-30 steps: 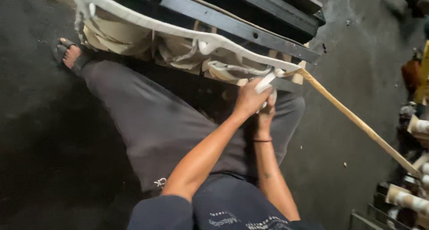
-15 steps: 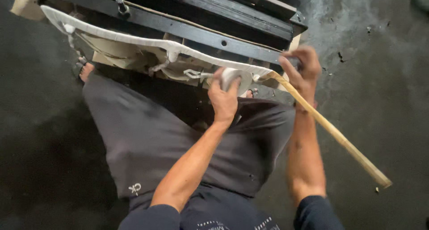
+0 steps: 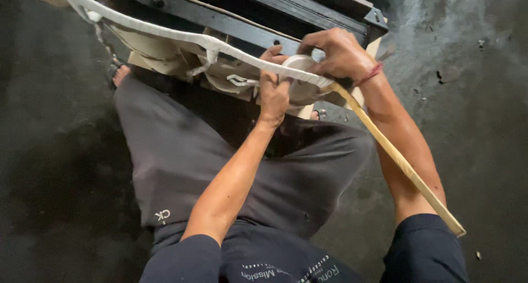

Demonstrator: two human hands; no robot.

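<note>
Head view: the left hand (image 3: 273, 93) is closed around a white tape-wrapped strip (image 3: 181, 36) beside a tape roll (image 3: 300, 68). The right hand (image 3: 336, 53) clamps the roll's far edge, half hiding it. A bare wooden strip (image 3: 401, 165) continues beyond. The black frame (image 3: 308, 11) above is cut off.

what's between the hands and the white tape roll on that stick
Nothing visible. The left hand grips the wrapped stick just beside the white tape roll, fingers touching it, and the right hand lies over the roll from above. The bare end of the stick slants away past the right forearm.
</note>
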